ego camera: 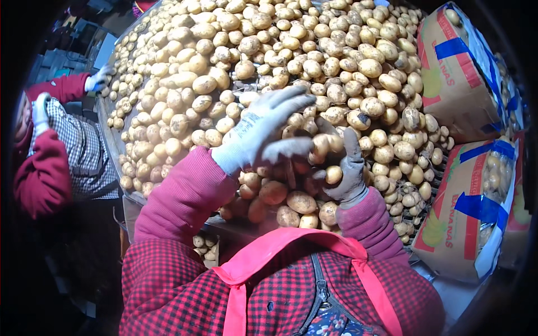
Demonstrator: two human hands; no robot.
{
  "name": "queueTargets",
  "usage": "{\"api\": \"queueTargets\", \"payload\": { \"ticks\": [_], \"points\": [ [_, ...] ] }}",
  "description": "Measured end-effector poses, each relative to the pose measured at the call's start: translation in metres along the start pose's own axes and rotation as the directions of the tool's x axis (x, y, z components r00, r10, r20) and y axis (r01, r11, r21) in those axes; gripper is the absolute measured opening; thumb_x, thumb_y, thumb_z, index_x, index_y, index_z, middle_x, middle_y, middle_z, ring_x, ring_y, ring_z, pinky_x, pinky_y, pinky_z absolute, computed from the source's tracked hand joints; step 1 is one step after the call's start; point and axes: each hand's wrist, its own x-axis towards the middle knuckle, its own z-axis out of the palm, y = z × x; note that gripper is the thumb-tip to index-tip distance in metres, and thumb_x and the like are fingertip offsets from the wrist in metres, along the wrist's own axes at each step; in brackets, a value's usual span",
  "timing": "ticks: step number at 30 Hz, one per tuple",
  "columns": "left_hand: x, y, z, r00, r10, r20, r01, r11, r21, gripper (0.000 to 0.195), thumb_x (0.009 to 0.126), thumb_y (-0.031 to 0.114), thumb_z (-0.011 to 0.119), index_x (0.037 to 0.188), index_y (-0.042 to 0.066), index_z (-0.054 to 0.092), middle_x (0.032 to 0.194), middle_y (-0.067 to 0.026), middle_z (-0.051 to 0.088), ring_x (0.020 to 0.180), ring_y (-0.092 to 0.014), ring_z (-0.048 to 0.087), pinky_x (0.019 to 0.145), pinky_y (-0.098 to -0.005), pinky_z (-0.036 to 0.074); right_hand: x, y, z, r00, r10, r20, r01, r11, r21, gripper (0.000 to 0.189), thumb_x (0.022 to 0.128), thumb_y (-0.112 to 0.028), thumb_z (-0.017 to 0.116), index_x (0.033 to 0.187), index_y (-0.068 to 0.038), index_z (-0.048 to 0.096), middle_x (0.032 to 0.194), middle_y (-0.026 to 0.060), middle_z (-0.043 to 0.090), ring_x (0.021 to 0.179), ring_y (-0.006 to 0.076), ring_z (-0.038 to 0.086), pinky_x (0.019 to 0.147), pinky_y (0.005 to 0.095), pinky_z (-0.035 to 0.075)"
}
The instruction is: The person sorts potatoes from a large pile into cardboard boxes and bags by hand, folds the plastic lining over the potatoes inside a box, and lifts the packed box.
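Potatoes (302,202) lie in a deep heap over the worktable before me. My left hand (269,130), in a pale knit work glove with dark print, reaches over the heap with its fingers apart and slightly blurred. Nothing shows in its grasp. Opposite it, my right hand (351,176), in a soiled grey glove, curls around a small potato (334,175). More potatoes (320,145) sit between the two hands, by the right fingers; whether these are held too is not clear. Larger potatoes lie below, near my apron.
Cardboard banana boxes (462,80) with blue tape stand at the right edge; a nearer box (445,214) holds potatoes under clear plastic. At the left, a co-worker's gloved hand (98,79) touches the table's edge. More potatoes (206,245) sit lower, beside my left sleeve.
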Motion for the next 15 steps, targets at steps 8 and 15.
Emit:
{"api": "queueTargets", "payload": {
  "ticks": [8, 15],
  "points": [
    [-0.024, -0.112, -0.006, 0.955, -0.271, -0.117, 0.282, 0.716, 0.639, 0.047, 0.08, 0.036, 0.078, 0.122, 0.02, 0.063, 0.137, -0.0059, 0.057, 0.137, -0.032, 0.045, 0.119, -0.0579, 0.022, 0.01, 0.002, -0.035, 0.959, -0.005, 0.283, 0.024, 0.998, -0.061, 0.066, 0.106, -0.061, 0.033, 0.155, -0.018, 0.038, 0.153, 0.0206, 0.047, 0.112, 0.0331, 0.067, 0.064, 0.0276, 0.053],
    [-0.005, -0.132, -0.04, 0.94, -0.236, -0.245, 0.334, 0.503, 0.797, 0.046, 0.09, 0.05, 0.069, 0.128, 0.026, 0.064, 0.142, -0.0049, 0.056, 0.14, -0.029, 0.043, 0.115, -0.0528, 0.028, 0.011, 0.004, -0.048, 0.977, -0.147, 0.152, 0.177, 0.962, -0.207, 0.064, 0.106, -0.059, 0.034, 0.155, -0.018, 0.039, 0.151, 0.02, 0.049, 0.108, 0.0337, 0.067, 0.065, 0.0303, 0.056]
  ]
}}
